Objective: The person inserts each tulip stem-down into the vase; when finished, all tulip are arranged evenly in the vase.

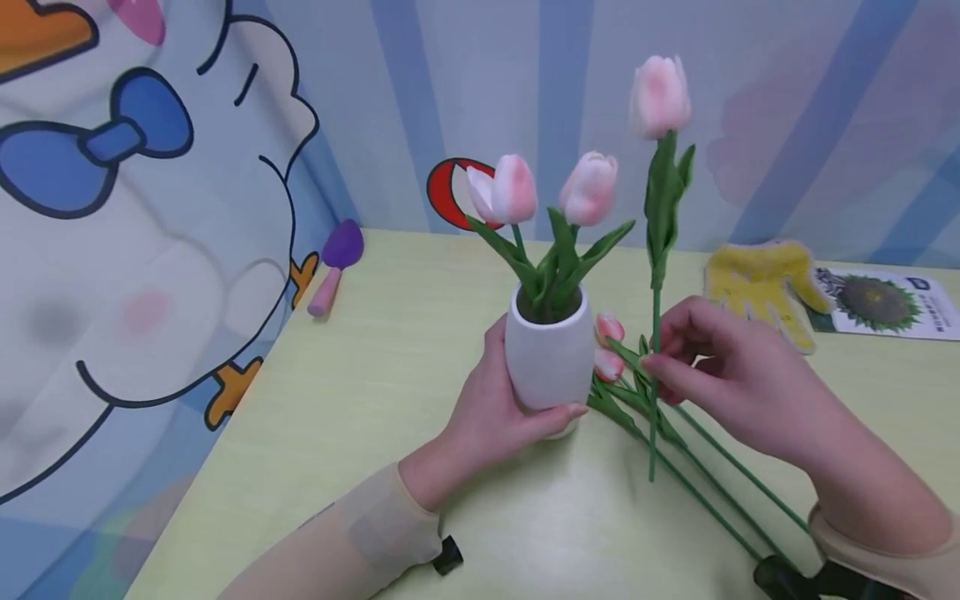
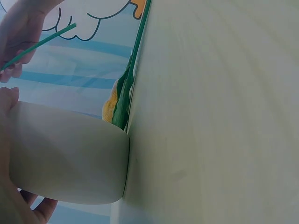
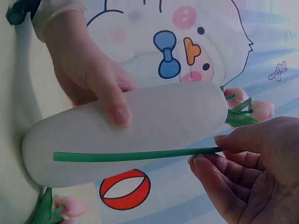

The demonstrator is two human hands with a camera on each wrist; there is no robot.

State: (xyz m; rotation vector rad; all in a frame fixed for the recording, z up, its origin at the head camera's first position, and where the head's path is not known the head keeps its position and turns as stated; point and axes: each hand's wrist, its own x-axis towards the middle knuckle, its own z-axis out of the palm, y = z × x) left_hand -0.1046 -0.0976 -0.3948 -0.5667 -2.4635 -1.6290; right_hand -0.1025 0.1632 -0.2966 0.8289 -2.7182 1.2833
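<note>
A white vase (image 1: pixel 551 358) holds two pink-and-white tulips (image 1: pixel 514 190) with green leaves. The left hand (image 1: pixel 495 408) grips its lower part from the left, thumb across the front, as the right wrist view also shows at the vase (image 3: pixel 140 116). To the right of the vase, the right hand (image 1: pixel 731 375) pinches the green stem of an upright pink tulip (image 1: pixel 660 98) between thumb and fingers. That stem's lower end (image 3: pixel 70 156) hangs free outside the vase. Beneath the right hand, several tulips with long stems (image 1: pixel 712 500) lie on the table.
A purple toy shovel (image 1: pixel 335 271) lies at the table's back left. At the back right are a yellow glove (image 1: pixel 761 279) and a card with a plant picture (image 1: pixel 888 302). Behind the table (image 1: pixel 330 450) hangs a blue cartoon-printed backdrop (image 1: pixel 480 75).
</note>
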